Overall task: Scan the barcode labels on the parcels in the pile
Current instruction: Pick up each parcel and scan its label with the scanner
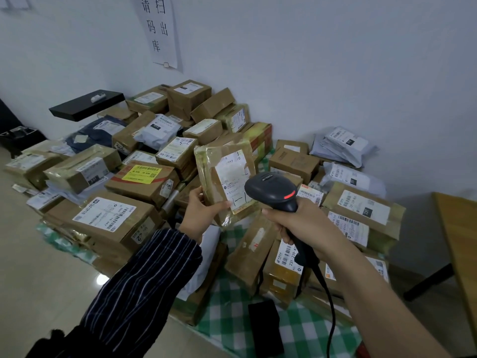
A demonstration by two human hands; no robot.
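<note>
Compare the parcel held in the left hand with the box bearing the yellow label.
The held parcel is lifted nearly upright, gripped by the left hand; the yellow-label box lies flat, untouched. The held parcel has a white label under glossy tape; the yellow-label box has a bright yellow one and red print. Both are brown cardboard.

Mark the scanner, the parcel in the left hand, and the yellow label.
scanner (271, 188): head view, top of its black head.
held parcel (227, 182): head view, on its white label.
yellow label (141, 174): head view, its centre.
</note>
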